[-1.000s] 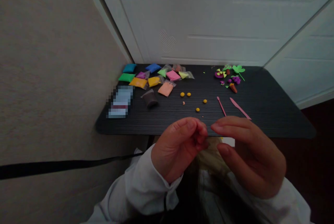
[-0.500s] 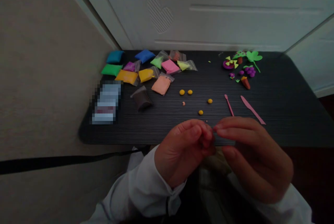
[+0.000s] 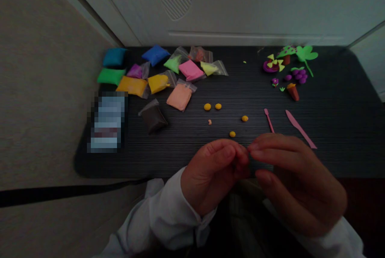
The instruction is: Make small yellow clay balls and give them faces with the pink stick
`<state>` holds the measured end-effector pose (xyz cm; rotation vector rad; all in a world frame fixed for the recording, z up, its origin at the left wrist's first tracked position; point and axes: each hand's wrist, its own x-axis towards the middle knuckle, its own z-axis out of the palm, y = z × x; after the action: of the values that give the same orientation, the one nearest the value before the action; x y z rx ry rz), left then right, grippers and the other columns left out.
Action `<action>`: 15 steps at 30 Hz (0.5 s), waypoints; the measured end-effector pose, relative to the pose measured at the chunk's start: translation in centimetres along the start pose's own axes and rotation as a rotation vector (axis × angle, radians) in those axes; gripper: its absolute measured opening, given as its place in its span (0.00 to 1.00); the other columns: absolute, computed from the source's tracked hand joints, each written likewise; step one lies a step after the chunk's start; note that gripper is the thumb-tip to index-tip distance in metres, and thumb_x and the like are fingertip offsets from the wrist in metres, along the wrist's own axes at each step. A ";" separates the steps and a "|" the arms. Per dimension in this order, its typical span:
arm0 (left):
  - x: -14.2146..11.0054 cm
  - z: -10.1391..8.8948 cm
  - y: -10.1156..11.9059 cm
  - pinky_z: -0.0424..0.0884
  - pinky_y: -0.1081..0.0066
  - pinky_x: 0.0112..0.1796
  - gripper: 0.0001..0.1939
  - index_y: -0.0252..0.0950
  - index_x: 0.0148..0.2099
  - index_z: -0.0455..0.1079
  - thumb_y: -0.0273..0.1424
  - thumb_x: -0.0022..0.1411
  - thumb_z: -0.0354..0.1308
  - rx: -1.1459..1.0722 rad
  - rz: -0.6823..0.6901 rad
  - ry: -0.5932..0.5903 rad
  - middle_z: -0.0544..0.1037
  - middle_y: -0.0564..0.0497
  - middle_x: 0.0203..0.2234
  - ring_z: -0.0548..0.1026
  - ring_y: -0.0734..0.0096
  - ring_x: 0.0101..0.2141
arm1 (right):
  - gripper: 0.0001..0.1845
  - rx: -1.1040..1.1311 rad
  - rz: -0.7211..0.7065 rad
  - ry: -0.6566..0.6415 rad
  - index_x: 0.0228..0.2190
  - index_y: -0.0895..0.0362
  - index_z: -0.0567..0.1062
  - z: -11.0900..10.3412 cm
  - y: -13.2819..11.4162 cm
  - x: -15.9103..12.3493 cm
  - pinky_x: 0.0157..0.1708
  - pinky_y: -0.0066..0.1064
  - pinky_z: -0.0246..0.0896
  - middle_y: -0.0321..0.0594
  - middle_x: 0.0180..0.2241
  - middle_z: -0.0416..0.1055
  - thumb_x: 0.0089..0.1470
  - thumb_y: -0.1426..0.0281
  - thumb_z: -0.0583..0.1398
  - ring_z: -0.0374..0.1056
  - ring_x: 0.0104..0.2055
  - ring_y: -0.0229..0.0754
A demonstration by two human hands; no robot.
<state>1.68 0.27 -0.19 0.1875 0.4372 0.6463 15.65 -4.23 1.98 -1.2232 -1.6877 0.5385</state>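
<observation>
Over the table's near edge, my left hand (image 3: 214,175) is curled with its thumb against the bent fingers. Whatever it may hold is hidden inside the curl. My right hand (image 3: 296,181) is open, its fingers stretched toward the left fingertips and its thumb apart below. The two hands' fingertips meet or nearly meet. Just beyond them lie small yellow clay balls, one nearest the left hand (image 3: 232,134), another further right (image 3: 244,118), and a pair behind (image 3: 207,106). A small peach clay bit (image 3: 209,122) lies near that pair.
Bagged coloured clay, including a peach pack (image 3: 180,96) and a black pack (image 3: 153,116), covers the left side near a blurred phone (image 3: 108,121). A pink modelling tool (image 3: 269,120) and pink plastic knife (image 3: 300,128) lie right. Behind them stand clay figures, including purple grapes (image 3: 300,76).
The head view has shifted, so the table looks larger and nearer. Both hands keep nearly the same pose, the right one appearing slightly further right.
</observation>
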 end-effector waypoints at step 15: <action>0.9 -0.3 -0.9 0.66 0.73 0.34 0.07 0.32 0.28 0.72 0.31 0.49 0.62 0.036 0.024 0.133 0.73 0.51 0.25 0.69 0.75 0.28 | 0.13 -0.160 -0.010 0.043 0.36 0.56 0.71 0.7 1.0 0.7 0.38 0.32 0.65 0.38 0.34 0.71 0.46 0.79 0.60 0.67 0.38 0.37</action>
<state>2.69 0.12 -1.04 0.1842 0.5754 0.6769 15.47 -3.11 1.20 -1.3303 -1.7260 0.3743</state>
